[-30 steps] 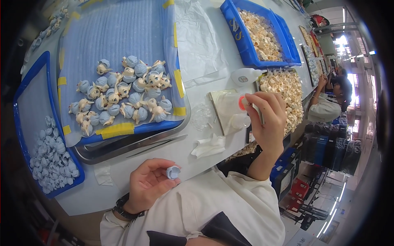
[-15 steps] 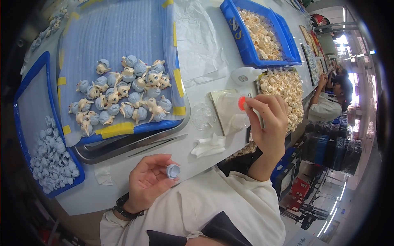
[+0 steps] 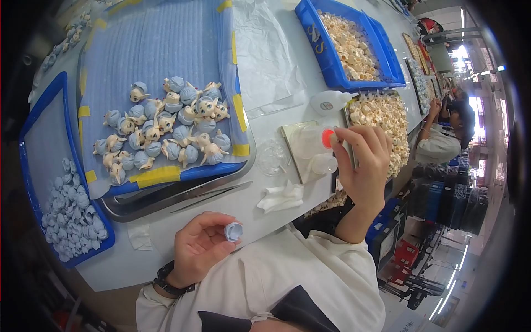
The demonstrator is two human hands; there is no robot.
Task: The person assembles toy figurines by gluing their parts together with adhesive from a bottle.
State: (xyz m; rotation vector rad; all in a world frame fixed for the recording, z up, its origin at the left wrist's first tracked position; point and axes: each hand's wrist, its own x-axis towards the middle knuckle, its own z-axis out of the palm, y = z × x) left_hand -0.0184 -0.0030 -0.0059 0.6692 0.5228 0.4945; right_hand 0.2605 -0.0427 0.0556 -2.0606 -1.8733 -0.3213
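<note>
My left hand point(image 3: 200, 248) pinches a small hollow pale-blue doll hair piece point(image 3: 233, 232), its open side facing up. My right hand point(image 3: 362, 160) has thumb and fingertips drawn together beside the red-orange end point(image 3: 327, 138) of a clear plastic bottle point(image 3: 307, 139). What those fingers hold, if anything, is too small to make out. The bottle is on a square tile point(image 3: 291, 133), along with a smaller translucent container point(image 3: 323, 164). Several doll heads point(image 3: 150, 129) with pale-blue hair rest on the foam-lined tray point(image 3: 149, 50) ahead of my left hand.
More pale-blue hair pieces point(image 3: 72, 216) fill part of a blue-rimmed tray at far left. Cream-coloured parts fill a blue bin point(image 3: 326, 69) and a lower tray. A white bottle point(image 3: 330, 102), crumpled tissue point(image 3: 281, 197), tweezers point(image 3: 213, 195) and a clear round dish point(image 3: 272, 157) surround the workspace.
My right hand has shifted very slightly to the right at the red-orange bottle end. My left hand keeps the hair piece in nearly the same place.
</note>
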